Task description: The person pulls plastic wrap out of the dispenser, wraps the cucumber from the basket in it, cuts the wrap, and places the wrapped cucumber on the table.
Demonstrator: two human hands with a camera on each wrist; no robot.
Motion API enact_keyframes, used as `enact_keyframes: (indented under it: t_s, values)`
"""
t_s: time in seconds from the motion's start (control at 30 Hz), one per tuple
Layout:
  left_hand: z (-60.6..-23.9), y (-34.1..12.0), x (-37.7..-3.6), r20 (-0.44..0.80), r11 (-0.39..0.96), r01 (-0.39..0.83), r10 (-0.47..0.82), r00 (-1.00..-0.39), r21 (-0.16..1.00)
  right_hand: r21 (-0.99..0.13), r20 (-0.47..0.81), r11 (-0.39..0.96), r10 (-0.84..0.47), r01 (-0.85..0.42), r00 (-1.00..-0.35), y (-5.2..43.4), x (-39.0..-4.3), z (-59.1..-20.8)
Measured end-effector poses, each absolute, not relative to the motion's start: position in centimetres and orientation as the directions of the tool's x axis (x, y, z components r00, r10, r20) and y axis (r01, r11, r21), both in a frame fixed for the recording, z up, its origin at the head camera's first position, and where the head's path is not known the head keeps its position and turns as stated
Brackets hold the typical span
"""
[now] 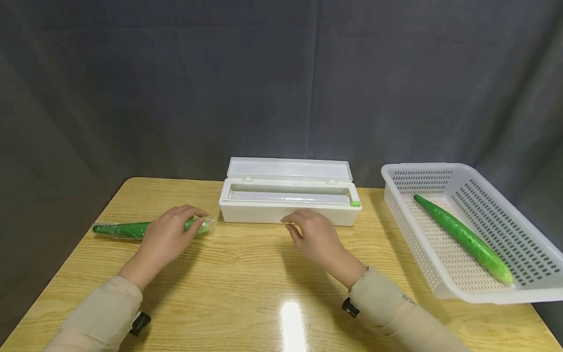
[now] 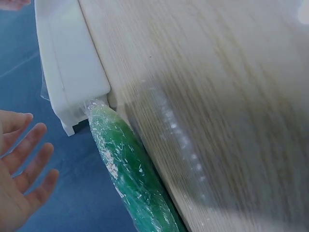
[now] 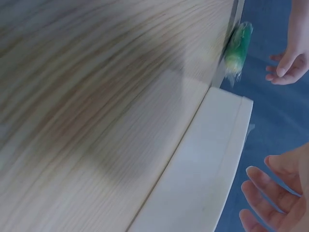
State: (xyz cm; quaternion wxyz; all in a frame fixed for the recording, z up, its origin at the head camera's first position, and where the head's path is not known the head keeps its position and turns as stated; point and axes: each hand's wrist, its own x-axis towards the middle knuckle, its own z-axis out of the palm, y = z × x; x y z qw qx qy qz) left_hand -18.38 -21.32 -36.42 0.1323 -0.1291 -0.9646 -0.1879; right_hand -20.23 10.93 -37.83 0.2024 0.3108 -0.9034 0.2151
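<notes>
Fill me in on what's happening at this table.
A person sits at a wooden table. Their left hand hovers open over a film-wrapped cucumber. The right hand is open in front of a white cling-film dispenser with its lid up. A second, bare cucumber lies in a white basket.

table (image 1: 246,274): light wood grain, glossy, smooth, with a bright glare patch
wrapped cucumber (image 1: 132,229): green, under clear crinkled plastic film, shiny with small highlights
film dispenser box (image 1: 288,195): white plastic, smooth, matt to faintly satin; lid slightly translucent
film roll (image 1: 286,197): clear, glossy, inside the box
basket (image 1: 523,234): white plastic, perforated walls and floor, smooth rim
bare cucumber (image 1: 464,237): green, bumpy skin, slight sheen
backdrop (image 1: 176,88): dark grey cloth, matt, softly creased
sleeves (image 1: 105,318): beige cloth, matt
</notes>
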Motion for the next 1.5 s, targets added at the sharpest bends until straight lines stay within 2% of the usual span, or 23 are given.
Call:
enact_keyframes:
  t_s: [0.5,0.87,1.03,1.5]
  values:
    - [-36.8,-21.7,-21.0,0.261,0.867,0.303,0.210,-0.942,0.396,-0.326,0.506,0.788,-0.322,-0.523,-0.800,16.4,-21.3,-37.8]
    - [-36.5,-20.3,-22.7,0.256,0.846,0.332,0.240,-0.936,0.418,-0.358,0.603,0.756,-0.261,-0.548,-0.754,19.5,-23.2,-38.1]
    - [-36.3,-19.6,-23.6,0.266,0.837,0.360,0.268,-0.926,0.411,-0.404,0.603,0.742,-0.223,-0.535,-0.765,20.7,-24.0,-38.4]
    - [-36.3,-17.9,-25.6,0.272,0.813,0.390,0.295,-0.916,0.433,-0.448,0.591,0.774,-0.120,-0.448,-0.798,22.2,-25.5,-38.8]
